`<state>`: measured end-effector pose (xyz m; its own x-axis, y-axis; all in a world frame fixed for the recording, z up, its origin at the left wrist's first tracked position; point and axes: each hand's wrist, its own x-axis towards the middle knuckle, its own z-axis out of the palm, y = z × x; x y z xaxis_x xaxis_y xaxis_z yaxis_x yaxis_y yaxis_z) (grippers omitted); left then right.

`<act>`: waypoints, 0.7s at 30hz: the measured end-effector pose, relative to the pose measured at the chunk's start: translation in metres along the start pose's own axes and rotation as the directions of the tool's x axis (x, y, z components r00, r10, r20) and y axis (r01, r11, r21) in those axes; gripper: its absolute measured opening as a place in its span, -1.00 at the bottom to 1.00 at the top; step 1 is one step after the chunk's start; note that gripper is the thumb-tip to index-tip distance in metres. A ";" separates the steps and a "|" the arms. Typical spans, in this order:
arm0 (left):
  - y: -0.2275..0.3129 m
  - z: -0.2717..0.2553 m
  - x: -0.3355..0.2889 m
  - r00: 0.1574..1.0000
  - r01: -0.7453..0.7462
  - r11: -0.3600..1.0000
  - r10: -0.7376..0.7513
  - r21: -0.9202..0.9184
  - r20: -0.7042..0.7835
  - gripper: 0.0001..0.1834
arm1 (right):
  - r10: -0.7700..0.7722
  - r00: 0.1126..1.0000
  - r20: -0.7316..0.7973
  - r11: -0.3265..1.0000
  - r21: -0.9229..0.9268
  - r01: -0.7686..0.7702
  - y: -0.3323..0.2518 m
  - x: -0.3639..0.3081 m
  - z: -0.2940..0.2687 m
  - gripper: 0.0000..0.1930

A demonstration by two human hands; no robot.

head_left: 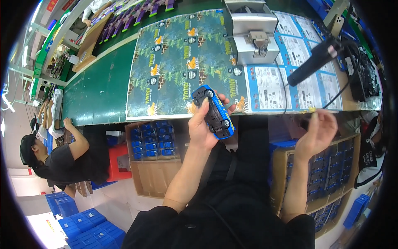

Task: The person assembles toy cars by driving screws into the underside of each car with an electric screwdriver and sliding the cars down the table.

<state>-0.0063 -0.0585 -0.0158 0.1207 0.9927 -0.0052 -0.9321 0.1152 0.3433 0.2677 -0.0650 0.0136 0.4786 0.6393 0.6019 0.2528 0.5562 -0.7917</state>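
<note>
A blue toy car (213, 112) rests in my left hand (202, 126), its black underside and wheels turned toward me. My thumb presses on the chassis, and the fingers wrap round the far side. My right hand (318, 133) is at the table's front edge with its fingers curled and thumb raised. At its fingertips is a small yellow bit (311, 110); whether it is gripped or lies on the edge is hard to tell. Above that hand a black cylindrical tool (311, 62) with a cable slants over the table.
Printed sheets (178, 66) cover the green table (95, 91). A grey metal device (255, 37) stands at the back. Below the edge are cardboard boxes of blue toy cars, one at left (155, 178), one at right (280, 174). Another person (70, 153) sits at the left.
</note>
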 end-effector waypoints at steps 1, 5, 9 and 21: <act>-0.006 0.001 -0.005 1.000 -0.029 0.999 0.029 0.039 -0.003 -0.63 | 0.082 0.985 0.151 0.995 0.037 -0.088 -0.013 -0.018 0.004 -0.53; -0.024 0.010 -0.031 0.995 -0.101 0.980 0.102 0.174 0.000 -0.56 | 0.392 0.665 0.636 0.883 -0.056 -0.466 -0.050 -0.076 0.057 -0.29; -0.027 -0.003 -0.067 0.995 -0.067 0.917 0.088 0.394 -0.036 -0.47 | 0.461 0.496 0.736 0.812 -0.125 -0.570 -0.033 -0.108 0.067 -0.51; 0.008 -0.074 -0.136 0.909 0.387 0.112 -0.214 0.915 -0.359 -0.53 | 0.454 0.163 0.876 0.864 -0.389 -0.319 0.012 -0.179 0.030 -0.54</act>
<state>-0.0555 -0.1894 -0.0817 0.1871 0.8904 -0.4150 0.2551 0.3639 0.8958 0.1600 -0.1566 -0.1003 -0.5437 0.8219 -0.1702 0.3929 0.0701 -0.9169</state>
